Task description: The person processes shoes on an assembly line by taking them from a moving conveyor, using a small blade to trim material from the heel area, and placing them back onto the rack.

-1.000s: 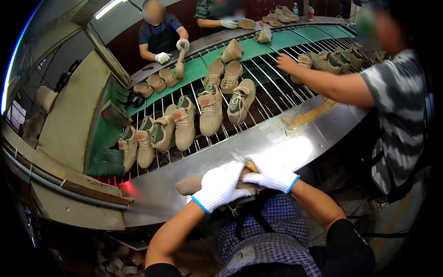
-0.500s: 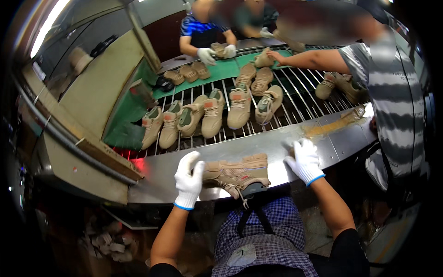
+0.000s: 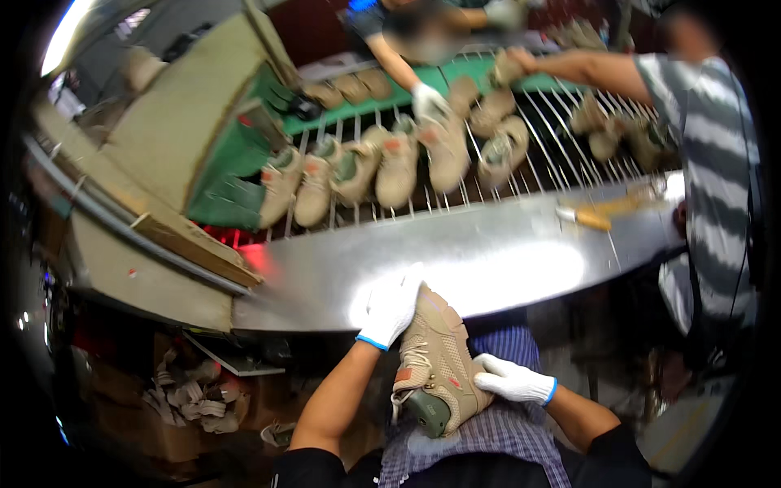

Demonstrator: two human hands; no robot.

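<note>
A tan lace-up sneaker [image 3: 439, 358] is held between my gloved hands, over my checked apron [image 3: 480, 443] and just off the metal ledge. Its toe points away from me, and its opening with a green insole is nearest my body. My left hand [image 3: 394, 309] is closed round the toe end; glare washes out part of that glove. My right hand [image 3: 514, 380] grips the shoe at its heel side, thumb on the upper and other fingers partly hidden.
Beyond the shiny metal ledge [image 3: 325, 264], several tan sneakers [image 3: 396, 171] stand on a rack of metal rods [image 3: 521, 175]. A yellow-handled tool [image 3: 587, 218] lies on the ledge. Two co-workers reach in, one gloved hand [image 3: 429, 104] touching a shoe. A beige machine housing [image 3: 191, 122] stands left.
The sneaker has left the ledge, turned and come toward me, with both hands now on it. A yellow-handled tool now shows on the ledge. A co-worker's gloved hand has reached to a racked shoe.
</note>
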